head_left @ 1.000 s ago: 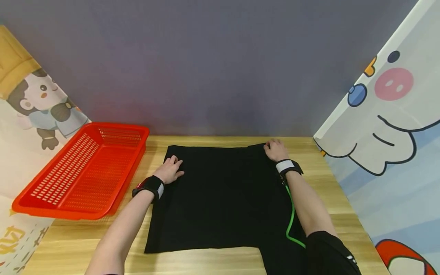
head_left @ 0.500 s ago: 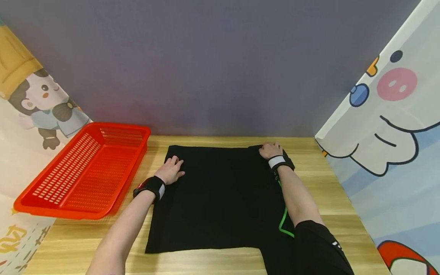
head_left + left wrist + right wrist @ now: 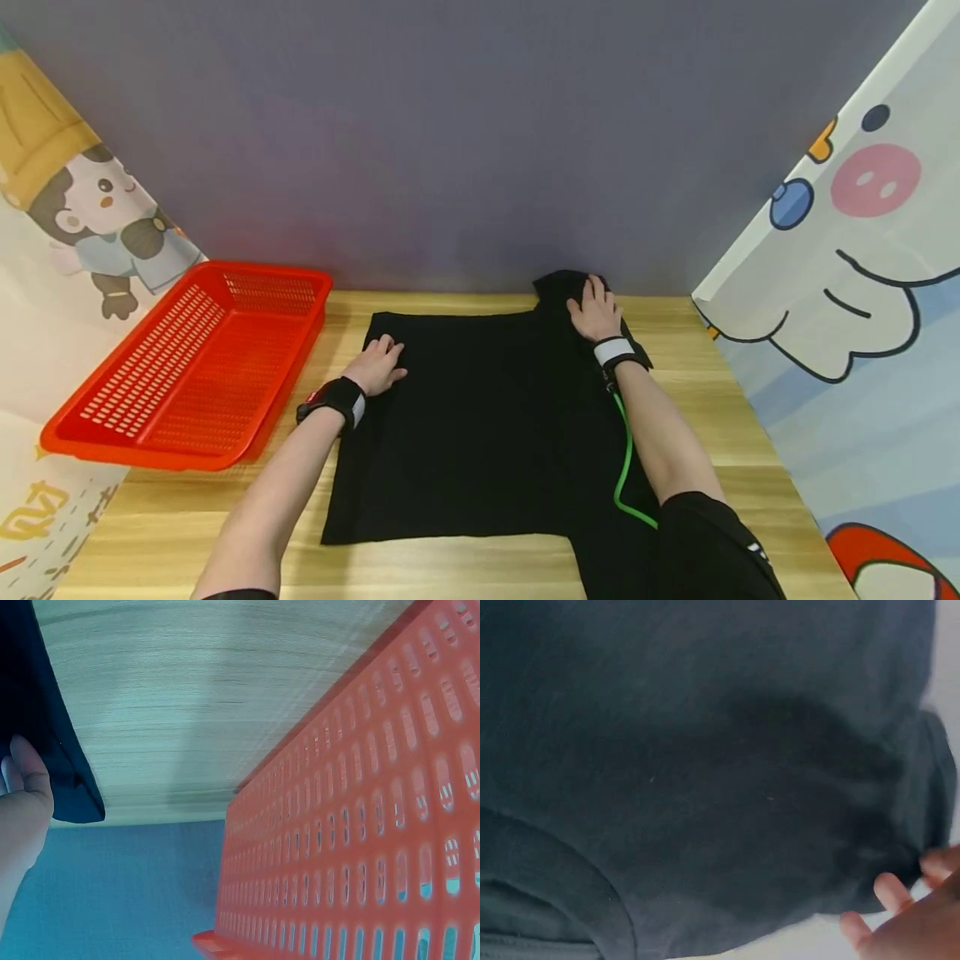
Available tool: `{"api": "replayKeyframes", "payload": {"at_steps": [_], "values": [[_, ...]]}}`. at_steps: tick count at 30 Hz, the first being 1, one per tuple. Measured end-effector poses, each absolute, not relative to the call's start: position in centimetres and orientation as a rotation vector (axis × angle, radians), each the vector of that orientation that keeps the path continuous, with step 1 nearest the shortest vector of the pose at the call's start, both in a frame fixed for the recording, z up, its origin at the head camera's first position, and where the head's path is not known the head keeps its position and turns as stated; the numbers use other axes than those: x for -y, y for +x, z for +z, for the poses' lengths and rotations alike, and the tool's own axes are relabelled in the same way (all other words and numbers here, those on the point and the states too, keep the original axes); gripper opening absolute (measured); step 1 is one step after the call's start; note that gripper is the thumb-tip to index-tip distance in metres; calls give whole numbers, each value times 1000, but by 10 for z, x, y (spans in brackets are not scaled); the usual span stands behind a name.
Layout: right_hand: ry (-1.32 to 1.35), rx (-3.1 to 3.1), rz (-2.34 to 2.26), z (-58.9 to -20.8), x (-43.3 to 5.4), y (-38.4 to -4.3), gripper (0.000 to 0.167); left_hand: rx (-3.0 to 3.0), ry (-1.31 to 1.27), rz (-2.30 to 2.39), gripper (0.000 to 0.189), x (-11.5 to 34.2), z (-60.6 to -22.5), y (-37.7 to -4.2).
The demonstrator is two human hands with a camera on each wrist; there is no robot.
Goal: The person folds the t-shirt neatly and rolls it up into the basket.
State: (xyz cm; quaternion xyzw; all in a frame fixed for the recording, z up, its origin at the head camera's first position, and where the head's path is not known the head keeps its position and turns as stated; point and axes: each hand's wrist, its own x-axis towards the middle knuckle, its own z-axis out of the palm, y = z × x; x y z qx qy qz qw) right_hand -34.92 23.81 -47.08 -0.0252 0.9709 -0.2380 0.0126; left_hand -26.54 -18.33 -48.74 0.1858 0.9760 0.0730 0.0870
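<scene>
A black T-shirt (image 3: 465,425) lies spread sideways on the wooden table, its hem toward the left and its collar (image 3: 562,862) showing in the right wrist view. My left hand (image 3: 375,367) rests on the far left part of the shirt near the hem; in the left wrist view its thumb and fingers (image 3: 31,761) lie on the cloth. On the far right, my right hand (image 3: 597,312) lies on the sleeve (image 3: 558,287) with fingers extended. Seen from the right wrist, those fingertips (image 3: 891,891) touch the sleeve's edge. The near right part of the shirt is partly hidden under my right arm.
An orange-red perforated plastic basket (image 3: 142,460) stands left of the shirt, close to my left forearm. A grey wall (image 3: 480,150) rises behind the table (image 3: 450,571). Cartoon-printed panels flank both sides. A green cord (image 3: 626,454) hangs from my right wristband.
The far right sleeve now extends out toward the back wall. My right hand first drew slightly left and then pushed away with it. My left hand stays at its place.
</scene>
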Motion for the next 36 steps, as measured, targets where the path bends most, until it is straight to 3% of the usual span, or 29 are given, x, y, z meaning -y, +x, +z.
{"api": "replayKeyframes", "payload": {"at_steps": [6,14,19,30,36], "values": [[-125,-2933,-850,-474,-244,-335,75,-2912,574,190,56,181,-491,-262],[-61,-2826,-526,-468,-247,-286,51,-2954,585,128,54,181,-491,-248],[-120,-2632,-473,-468,-257,-264,63,-2896,534,151,59,189,-496,-245],[-230,-2673,-542,-494,-263,-268,64,-2821,325,212,66,197,-518,-261],[-298,-2756,-614,-498,-265,-263,58,-2968,391,183,61,196,-513,-249]]}}
